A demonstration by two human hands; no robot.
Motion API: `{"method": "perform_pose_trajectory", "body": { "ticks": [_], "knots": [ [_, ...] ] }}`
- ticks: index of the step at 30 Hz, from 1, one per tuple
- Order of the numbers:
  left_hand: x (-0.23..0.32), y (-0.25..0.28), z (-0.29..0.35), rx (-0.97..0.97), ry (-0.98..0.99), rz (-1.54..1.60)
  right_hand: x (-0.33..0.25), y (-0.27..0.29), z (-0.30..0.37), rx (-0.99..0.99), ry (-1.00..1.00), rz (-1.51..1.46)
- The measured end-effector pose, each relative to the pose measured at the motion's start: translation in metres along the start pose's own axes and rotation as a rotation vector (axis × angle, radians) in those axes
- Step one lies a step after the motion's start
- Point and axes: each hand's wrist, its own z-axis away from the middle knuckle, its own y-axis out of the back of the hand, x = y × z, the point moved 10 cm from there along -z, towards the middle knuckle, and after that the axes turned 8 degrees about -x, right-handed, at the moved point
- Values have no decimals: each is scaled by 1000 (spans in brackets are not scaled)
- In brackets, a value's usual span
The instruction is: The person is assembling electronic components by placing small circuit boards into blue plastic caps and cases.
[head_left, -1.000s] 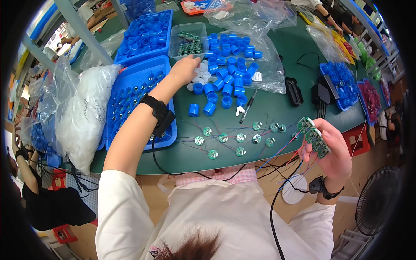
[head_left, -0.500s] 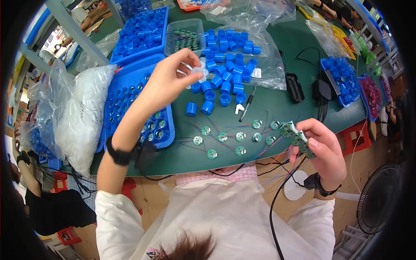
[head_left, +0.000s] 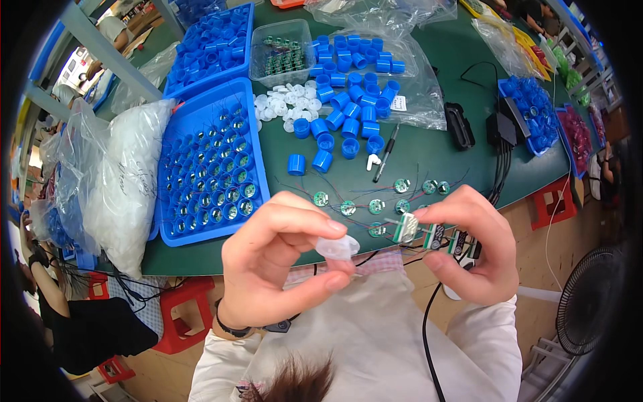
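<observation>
Left hand (head_left: 264,258) pinches translucent caps (head_left: 335,248), likely light, slippery, best held by rims; right hand (head_left: 492,251) grips boards (head_left: 407,228) between thumb and fingers. Boards seem stiff, fragile; edges suit holding.

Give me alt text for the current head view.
A person's left hand pinches translucent plastic while the right hand holds small green circuit boards at a green worktable. Blue cups, whitish discs and a blue tray lie beyond.

Remotely, I see smooth translucent plastic on the near caps (head_left: 335,248), glossy plastic on the blue cups (head_left: 350,127), crinkled plastic on the far clear bag (head_left: 425,100), matt cloth on the near shirt (head_left: 362,335).
</observation>
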Motion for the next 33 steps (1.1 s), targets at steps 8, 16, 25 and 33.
{"method": "perform_pose_trajectory", "body": {
  "ticks": [8,16,25,33],
  "knots": [
    [-15,3,13,11,22,159,-3,-10,-3,-20,28,92],
    [-12,1,16,20,-25,77,-7,-13,-4,-8,40,132],
    [-2,5,20,65,-138,-91,-19,-11,2,74,168,367],
    [8,2,20,24,-386,95,-12,-1,4,127,159,61]
  ]
}}
